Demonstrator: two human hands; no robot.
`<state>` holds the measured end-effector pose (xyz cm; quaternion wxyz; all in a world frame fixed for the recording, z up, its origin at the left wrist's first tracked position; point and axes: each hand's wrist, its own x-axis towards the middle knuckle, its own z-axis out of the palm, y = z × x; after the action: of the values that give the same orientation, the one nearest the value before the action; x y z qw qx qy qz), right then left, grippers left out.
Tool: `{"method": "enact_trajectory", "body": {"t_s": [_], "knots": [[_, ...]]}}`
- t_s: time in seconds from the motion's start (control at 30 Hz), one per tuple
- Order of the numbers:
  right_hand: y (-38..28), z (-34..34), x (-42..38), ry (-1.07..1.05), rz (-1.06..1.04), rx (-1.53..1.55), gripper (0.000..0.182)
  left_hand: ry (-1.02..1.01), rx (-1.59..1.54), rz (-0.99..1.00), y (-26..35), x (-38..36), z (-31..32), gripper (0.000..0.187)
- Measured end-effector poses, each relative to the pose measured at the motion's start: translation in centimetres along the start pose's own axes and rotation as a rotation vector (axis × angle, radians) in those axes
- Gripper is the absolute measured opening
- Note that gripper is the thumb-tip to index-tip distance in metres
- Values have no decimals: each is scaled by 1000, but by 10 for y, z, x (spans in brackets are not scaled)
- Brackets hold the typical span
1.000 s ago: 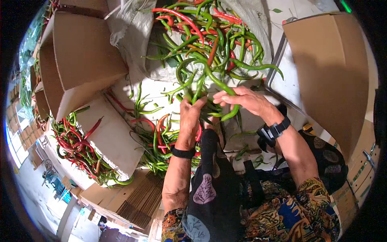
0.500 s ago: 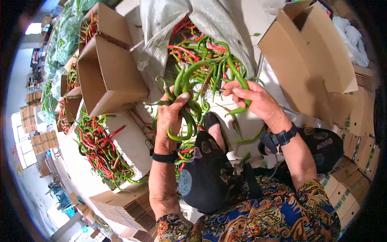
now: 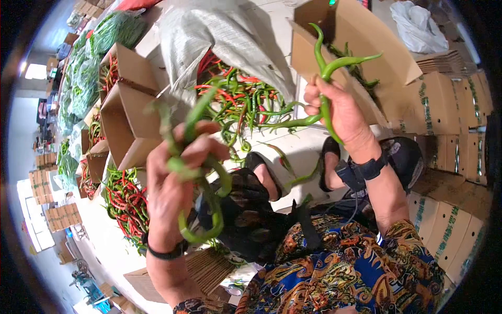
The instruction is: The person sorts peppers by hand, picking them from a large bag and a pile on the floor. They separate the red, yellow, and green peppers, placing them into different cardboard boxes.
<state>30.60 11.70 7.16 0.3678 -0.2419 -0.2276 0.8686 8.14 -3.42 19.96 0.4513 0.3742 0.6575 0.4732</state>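
My left hand, blurred by motion, is closed around several curved green chili peppers that stick out above and below the fist. My right hand grips a few long green chili peppers; their tips point up and to the left. Behind this hand stands a cardboard box with some green peppers inside. Between the hands, at the back, a white woven sack lies open with a heap of red and green chili peppers spilling from its mouth.
An open cardboard box stands at the left, above a pile of red and green peppers. Loose peppers lie on the floor by my feet. Stacked cartons line the right. Folded cardboard lies lower left.
My right hand has risen towards the right box and now grips green peppers. My left hand has moved left and down, still holding its bunch. The view has shifted to the right.
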Motion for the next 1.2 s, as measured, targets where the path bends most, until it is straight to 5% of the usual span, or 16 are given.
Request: {"method": "enact_trajectory", "body": {"t_s": [0.13,0.27,0.47,0.67,0.93,1.17,1.2], "knots": [[-29,-31,-10,-179,16,135,25,171,-309,-73,-5,-29,21,43],[-33,-23,-21,-202,-14,170,38,32,-646,11,-42,-43,33,43],[-38,-19,-32,-113,-38,10,47,-105,-1109,-147,-85,-38,74,42],[-42,-3,-56,-24,3,-392,48,-94,-1076,-242,-104,-27,94,48],[-144,-24,-26,181,-453,-1026,46,-189,-1197,-218,-118,-20,101,48],[-194,-79,31,158,-134,-1197,22,-237,-1263,-173,-131,-10,105,44],[-200,-84,35,142,-52,-971,23,-244,-1267,-168,-133,-8,104,44]]}}
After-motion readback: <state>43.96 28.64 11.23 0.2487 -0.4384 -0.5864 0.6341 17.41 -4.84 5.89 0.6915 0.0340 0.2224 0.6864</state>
